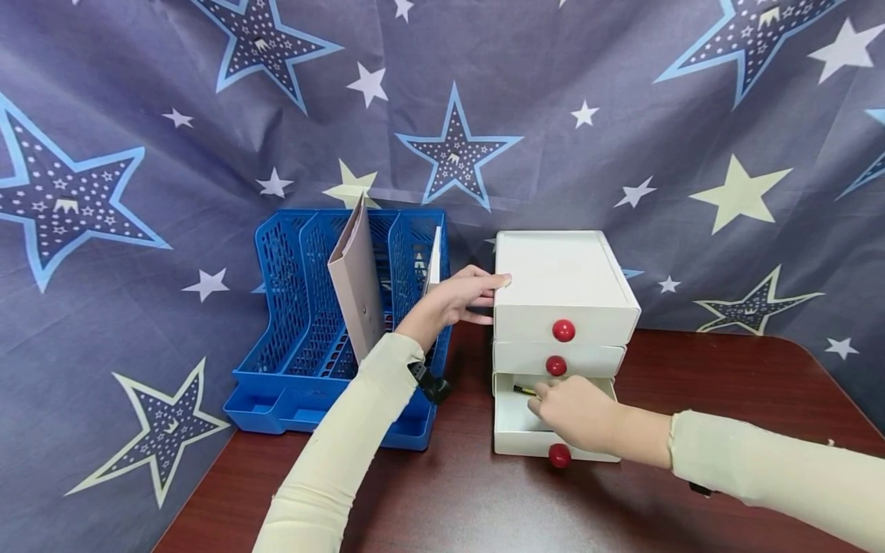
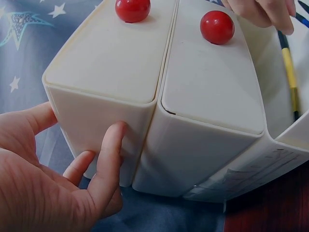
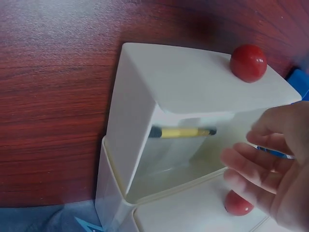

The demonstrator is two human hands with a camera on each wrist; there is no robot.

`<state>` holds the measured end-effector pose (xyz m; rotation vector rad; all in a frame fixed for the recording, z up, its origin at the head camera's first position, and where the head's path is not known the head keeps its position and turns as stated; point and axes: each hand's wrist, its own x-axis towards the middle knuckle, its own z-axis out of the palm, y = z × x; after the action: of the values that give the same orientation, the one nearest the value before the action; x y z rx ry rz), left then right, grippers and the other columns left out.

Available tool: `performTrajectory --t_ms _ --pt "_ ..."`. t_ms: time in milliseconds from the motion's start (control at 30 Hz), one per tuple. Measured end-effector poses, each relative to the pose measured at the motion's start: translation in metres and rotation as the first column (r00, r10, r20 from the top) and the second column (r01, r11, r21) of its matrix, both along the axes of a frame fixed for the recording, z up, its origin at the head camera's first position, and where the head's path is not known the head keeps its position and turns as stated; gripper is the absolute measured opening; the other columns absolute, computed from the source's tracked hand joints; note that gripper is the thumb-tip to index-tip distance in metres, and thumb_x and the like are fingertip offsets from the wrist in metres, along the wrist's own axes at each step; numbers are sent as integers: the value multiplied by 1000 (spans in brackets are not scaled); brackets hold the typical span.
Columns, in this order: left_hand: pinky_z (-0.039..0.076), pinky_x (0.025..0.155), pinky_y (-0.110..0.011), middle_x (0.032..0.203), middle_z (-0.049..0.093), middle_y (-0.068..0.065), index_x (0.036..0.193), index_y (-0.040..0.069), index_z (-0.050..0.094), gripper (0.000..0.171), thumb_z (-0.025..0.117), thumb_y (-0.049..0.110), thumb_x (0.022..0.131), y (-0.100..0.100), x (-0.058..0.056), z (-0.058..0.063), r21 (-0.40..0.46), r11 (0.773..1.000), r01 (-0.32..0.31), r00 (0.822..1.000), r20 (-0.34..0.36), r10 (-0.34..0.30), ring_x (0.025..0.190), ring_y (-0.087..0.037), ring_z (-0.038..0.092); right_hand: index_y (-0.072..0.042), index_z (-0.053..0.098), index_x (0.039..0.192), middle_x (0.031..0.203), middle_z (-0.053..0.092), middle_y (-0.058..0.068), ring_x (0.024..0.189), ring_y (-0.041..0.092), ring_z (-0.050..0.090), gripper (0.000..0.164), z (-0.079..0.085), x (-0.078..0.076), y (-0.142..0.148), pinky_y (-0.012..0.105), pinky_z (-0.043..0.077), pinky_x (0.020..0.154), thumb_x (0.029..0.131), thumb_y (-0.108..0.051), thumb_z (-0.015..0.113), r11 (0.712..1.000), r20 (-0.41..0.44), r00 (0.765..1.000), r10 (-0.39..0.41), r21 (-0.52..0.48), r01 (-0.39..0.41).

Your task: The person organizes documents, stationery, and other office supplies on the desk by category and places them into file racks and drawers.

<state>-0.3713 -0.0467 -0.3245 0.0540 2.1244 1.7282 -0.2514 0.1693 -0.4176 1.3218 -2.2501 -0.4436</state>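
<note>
A white drawer cabinet (image 1: 553, 269) with red knobs stands on the table, its bottom drawer (image 1: 518, 443) pulled out. My left hand (image 1: 459, 296) rests against the cabinet's upper left, thumb at the top edge and fingers touching the side (image 2: 91, 113). Over the bottom drawer is my right hand (image 1: 581, 415), fingers loosely bent and thumb apart from them (image 3: 263, 169). A yellow-and-black pen (image 3: 181, 132) lies inside that drawer, near the right fingertips. Something blue and slim (image 2: 302, 20) shows beside the right fingers in the left wrist view; the hand partly hides it.
To the left stands a blue file rack (image 1: 280, 307) with a beige folder (image 1: 359, 292) and a white item (image 1: 434, 257) upright in it. The upper drawers with red knobs (image 1: 563, 330) are closed. A star-patterned cloth (image 1: 553, 153) hangs behind the dark red table (image 1: 726, 376).
</note>
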Motion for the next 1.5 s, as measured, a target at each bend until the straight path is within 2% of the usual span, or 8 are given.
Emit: performTrajectory --t_ms 267,500,667,833,900,1033,1300,1500 --pt "62 91 -46 144 49 -17 127 12 46 45 69 39 98 0 0 -1 4 1000 1 1000 0 -1 134 -31 55 -12 56 79 72 54 1 65 17 56 25 -3 5 2 25 47 51 72 -6 79 998 -81 995 62 -22 -64" --pt "57 99 -51 144 48 -17 128 12 45 46 68 38 98 0 0 -2 7 1000 3 1000 5 -3 135 -32 53 -11 56 83 75 55 1 68 18 56 22 0 11 1 28 51 59 73 -5 76 997 -93 993 67 -28 -70" --pt "60 95 -48 144 48 -18 128 13 46 46 68 39 98 0 1 -2 6 1000 -1 1000 4 1 135 -32 54 -9 58 90 80 56 3 74 19 56 26 0 16 1 29 48 62 71 -8 75 991 -148 982 118 -51 -127" --pt "57 101 -52 144 47 -17 129 12 45 46 69 38 98 0 0 -3 11 1000 0 1000 8 0 136 -32 52 -8 58 97 85 53 4 78 21 51 17 -3 24 -3 31 44 62 81 -5 51 967 -227 952 206 -103 -233" --pt "57 100 -51 145 46 -17 129 12 45 47 68 38 98 -1 0 -2 10 1000 1 1000 8 -1 136 -32 52 -8 58 99 86 52 4 79 22 49 26 -6 27 -4 32 43 64 84 -2 37 958 -254 939 231 -109 -265" --pt "59 96 -48 145 47 -17 129 13 45 47 69 39 98 -1 1 -1 1 1000 -5 1000 6 5 136 -31 53 -10 59 104 93 54 5 81 22 48 36 -12 32 -2 33 41 66 90 -4 26 955 -307 915 262 -52 -291" --pt "54 104 -52 146 46 -17 127 13 45 45 68 37 98 0 2 0 12 1000 -10 1000 15 10 137 -32 52 -14 59 110 100 58 6 85 21 51 36 -27 41 3 31 45 70 102 -7 26 947 -331 888 319 95 -305" --pt "55 103 -51 145 47 -17 127 13 45 46 69 38 98 0 1 0 11 1000 -7 1000 14 7 137 -32 51 -16 58 108 100 59 7 86 23 52 26 -36 44 6 34 47 74 102 -15 33 932 -353 863 362 166 -323"
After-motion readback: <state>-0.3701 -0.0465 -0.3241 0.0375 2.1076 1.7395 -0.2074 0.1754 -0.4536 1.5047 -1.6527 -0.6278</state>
